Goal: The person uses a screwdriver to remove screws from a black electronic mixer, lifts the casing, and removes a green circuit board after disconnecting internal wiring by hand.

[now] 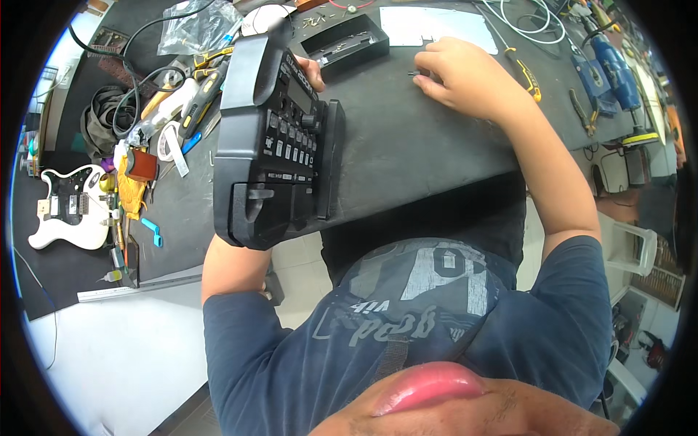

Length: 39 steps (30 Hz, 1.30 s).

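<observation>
A black guitar multi-effects pedal unit (287, 138), with a small screen, a knob and rows of buttons, stands tipped up at the table's near edge, left of centre. My left arm passes behind it, and the fingers of my left hand (311, 73) come round its far edge and hold it; the rest of that hand is hidden. Over the table to the right, my right hand (454, 76) is closed in a pinch on a small dark piece (414, 73), too small to name. Between the hands, farther back, lies an open black box (345, 47) with small parts inside.
A white sheet (436, 25) lies at the back. A yellow-handled screwdriver (525, 76) and pliers (582, 112) rest to the right. Tools crowd the left, with a utility knife (202, 102), a tape roll (169, 142) and a white guitar body (91, 218). A steel ruler (138, 287) edges the table.
</observation>
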Tool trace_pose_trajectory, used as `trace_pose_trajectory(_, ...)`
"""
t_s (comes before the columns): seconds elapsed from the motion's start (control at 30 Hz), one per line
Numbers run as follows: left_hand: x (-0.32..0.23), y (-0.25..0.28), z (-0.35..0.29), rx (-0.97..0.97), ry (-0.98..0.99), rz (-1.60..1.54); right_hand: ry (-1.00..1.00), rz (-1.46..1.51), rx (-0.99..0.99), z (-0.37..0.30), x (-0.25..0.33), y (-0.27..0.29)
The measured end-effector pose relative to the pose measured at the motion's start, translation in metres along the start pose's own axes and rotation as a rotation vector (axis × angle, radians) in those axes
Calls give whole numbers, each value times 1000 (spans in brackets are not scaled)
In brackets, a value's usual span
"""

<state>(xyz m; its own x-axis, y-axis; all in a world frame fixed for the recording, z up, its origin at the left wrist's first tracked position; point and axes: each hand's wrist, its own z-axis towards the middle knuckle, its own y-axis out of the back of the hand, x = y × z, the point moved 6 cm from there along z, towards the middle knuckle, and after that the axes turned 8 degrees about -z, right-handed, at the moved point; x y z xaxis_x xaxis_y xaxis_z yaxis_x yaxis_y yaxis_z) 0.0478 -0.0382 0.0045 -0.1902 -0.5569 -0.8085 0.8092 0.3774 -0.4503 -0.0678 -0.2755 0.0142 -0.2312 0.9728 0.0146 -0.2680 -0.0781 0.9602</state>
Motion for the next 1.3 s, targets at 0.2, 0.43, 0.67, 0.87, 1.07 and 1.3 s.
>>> trace_pose_trajectory(0.2, 1, 15, 1, 258, 27, -53, -123, 106, -61, -11, -10, 10)
trace_pose_trajectory(0.43, 3, -2, -5, -5, -24, -5, -367, 431, -247, -21, -47, 47)
trace_pose_trajectory(0.67, 0, -11, -5, -101, 48, -48, -214, 74, 223, -22, -16, 0)
trace_pose_trajectory(0.87, 4, -8, -5, -120, 43, -281, -77, 89, 150, 17, -8, 8)
trace_pose_trajectory(1.07, 4, 2, 2, -14, -15, -85, 192, 168, -262, 100, 17, 8)
trace_pose_trajectory(1.3, 4, -31, -22, -228, 28, -222, 289, 512, -263, 34, 91, 56)
